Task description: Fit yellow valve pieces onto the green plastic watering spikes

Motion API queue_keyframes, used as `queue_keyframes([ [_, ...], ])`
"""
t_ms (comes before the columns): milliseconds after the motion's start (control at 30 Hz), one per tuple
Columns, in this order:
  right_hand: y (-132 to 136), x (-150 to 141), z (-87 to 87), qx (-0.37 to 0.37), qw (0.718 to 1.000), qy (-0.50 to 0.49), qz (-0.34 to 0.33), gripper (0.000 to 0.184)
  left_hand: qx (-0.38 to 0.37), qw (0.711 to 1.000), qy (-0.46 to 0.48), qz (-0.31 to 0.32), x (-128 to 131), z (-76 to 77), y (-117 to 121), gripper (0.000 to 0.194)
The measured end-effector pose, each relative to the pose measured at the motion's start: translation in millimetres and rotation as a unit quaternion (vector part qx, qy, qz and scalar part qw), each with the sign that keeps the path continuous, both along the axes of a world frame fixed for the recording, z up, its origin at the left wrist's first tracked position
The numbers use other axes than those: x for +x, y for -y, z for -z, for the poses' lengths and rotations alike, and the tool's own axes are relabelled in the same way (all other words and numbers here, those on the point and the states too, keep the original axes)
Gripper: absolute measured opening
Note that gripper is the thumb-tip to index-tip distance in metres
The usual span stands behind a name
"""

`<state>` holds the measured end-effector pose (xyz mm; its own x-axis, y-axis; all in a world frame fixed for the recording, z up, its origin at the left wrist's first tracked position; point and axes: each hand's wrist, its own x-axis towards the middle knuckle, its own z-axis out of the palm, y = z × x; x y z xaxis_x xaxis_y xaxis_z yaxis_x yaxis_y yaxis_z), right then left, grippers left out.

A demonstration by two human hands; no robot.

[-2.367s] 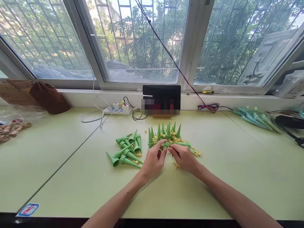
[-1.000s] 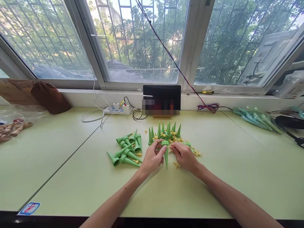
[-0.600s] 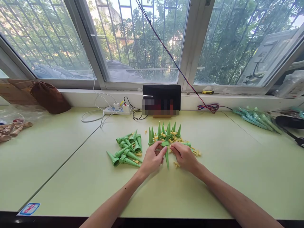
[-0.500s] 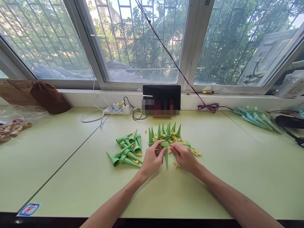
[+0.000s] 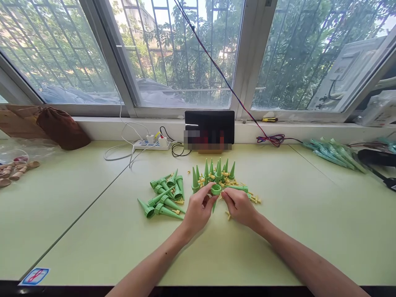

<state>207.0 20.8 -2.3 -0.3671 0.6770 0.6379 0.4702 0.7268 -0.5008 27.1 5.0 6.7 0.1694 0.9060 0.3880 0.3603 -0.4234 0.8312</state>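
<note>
My left hand (image 5: 198, 206) grips a green plastic watering spike (image 5: 215, 189) between thumb and fingers. The spike's round open mouth faces up towards me, its tip downwards. Close on the right, my right hand (image 5: 240, 205) is closed in a pinch beside the spike; what its fingertips hold is too small to make out. Behind both hands stand several upright green spikes (image 5: 218, 170), with small yellow valve pieces (image 5: 254, 199) scattered among and beside them. Left of my left hand lies a heap of green spikes (image 5: 168, 201) with a few yellow pieces. One yellow piece (image 5: 228, 215) lies under my right hand.
At the back a dark tablet (image 5: 209, 128) stands on a holder, beside a white power strip (image 5: 151, 144) with cables. A brown bag (image 5: 64, 128) and wooden pieces (image 5: 18, 171) lie far left. Plastic-wrapped green items (image 5: 335, 154) are at the right.
My left hand has tilted the spike so its open mouth now shows and its tip points away more. My right hand stays pinched beside it.
</note>
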Motion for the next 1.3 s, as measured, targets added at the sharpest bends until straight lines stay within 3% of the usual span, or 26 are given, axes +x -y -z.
queue_keyframes([
  [233, -0.8, 0.4, 1.6, -0.007, 1.000, -0.002, 0.001, 0.037, 0.027, 1.000, -0.006, 0.006, -2.1, 1.3, 0.5, 0.036],
  [433, -1.9, 1.4, 3.0, -0.009, 1.000, -0.001, 0.010, 0.037, -0.001, 1.000, 0.025, 0.015, 1.0, -0.9, 2.1, 0.036],
  [600, -2.3, 1.7, 1.3, 0.031, 0.998, -0.018, 0.049, 0.035, -0.021, 0.997, 0.069, 0.014, 5.8, -9.0, 4.2, 0.038],
  [800, -1.1, 3.2, -1.1, 0.060, 0.996, -0.024, 0.061, 0.029, -0.111, 0.972, 0.205, 0.017, 7.1, -15.7, 0.7, 0.030],
  [1067, 1.2, 2.0, -3.0, 0.084, 0.996, -0.004, 0.022, 0.027, -0.235, 0.946, 0.214, 0.068, 6.9, -17.8, 0.0, 0.057],
  [1300, 1.3, 2.8, -4.4, 0.090, 0.996, 0.009, 0.016, 0.028, -0.302, 0.904, 0.276, 0.127, 5.2, -14.6, -1.0, 0.059],
])
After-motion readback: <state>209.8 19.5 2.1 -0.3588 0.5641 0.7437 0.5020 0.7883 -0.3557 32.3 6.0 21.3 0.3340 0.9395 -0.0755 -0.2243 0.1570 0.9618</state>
